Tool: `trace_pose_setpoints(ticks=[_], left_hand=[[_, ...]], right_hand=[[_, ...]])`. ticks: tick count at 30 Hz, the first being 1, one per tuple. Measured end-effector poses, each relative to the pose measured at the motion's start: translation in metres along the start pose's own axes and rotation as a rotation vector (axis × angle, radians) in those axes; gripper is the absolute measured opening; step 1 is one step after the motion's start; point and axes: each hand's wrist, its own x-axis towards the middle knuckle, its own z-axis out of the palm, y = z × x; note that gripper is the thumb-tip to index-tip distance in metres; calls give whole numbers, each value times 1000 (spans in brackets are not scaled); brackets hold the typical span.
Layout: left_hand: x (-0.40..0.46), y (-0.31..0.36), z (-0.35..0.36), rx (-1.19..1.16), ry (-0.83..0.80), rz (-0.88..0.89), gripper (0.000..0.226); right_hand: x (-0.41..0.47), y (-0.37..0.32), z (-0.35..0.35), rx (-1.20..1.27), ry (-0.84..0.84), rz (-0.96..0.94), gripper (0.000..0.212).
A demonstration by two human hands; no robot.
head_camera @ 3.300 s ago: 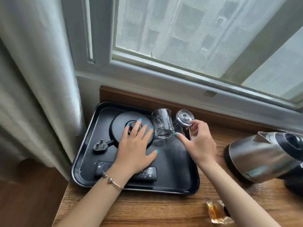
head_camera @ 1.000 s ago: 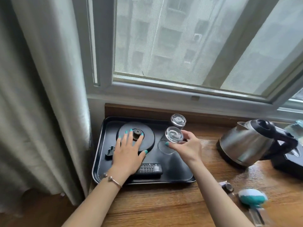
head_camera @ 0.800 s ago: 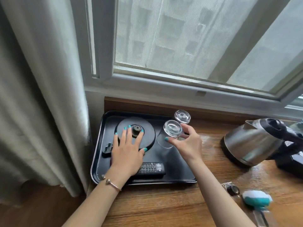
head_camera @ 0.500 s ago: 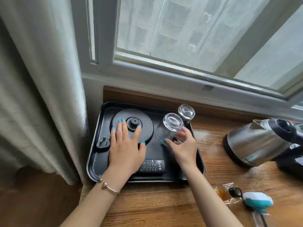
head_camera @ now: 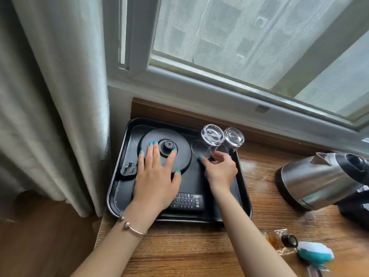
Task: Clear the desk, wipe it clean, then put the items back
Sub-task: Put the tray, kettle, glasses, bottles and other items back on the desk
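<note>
A black tray [head_camera: 242,188] lies on the wooden desk [head_camera: 199,246] under the window. My left hand [head_camera: 155,176] rests flat with spread fingers on the round black kettle base [head_camera: 181,142] in the tray. My right hand [head_camera: 220,170] holds an upturned clear glass [head_camera: 209,139] near its rim, standing it in the tray's far right part. A second upturned glass [head_camera: 234,137] stands right beside it. A black remote [head_camera: 188,200] lies at the tray's near side, partly under my left wrist. A black plug [head_camera: 128,168] lies at the tray's left.
A steel kettle [head_camera: 319,178] stands on the desk to the right. Near the front right lie a small amber bottle [head_camera: 279,239] and a teal and white brush [head_camera: 315,252]. A curtain [head_camera: 60,96] hangs at the left, past the desk edge.
My right hand turned the glass upside down and moved it toward the far right of the tray, beside the other glass. My left hand stayed on the kettle base.
</note>
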Motion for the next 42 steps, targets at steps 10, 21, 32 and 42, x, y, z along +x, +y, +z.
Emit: trace_pose_setpoints(ticks=[10, 21, 32, 42], left_hand=[[2, 3, -4, 99, -90, -20, 61], [-2, 8, -14, 140, -136, -22, 57], [-86, 95, 13, 154, -208, 391, 77], [-96, 93, 43, 167, -132, 420, 64]], right_hand=[[2, -6, -8, -26, -85, 44, 44], [-80, 6, -147, 318, -245, -54, 19], [-47, 42, -239, 296, 38, -111, 21], [78, 79, -306, -406, 201, -26, 97]])
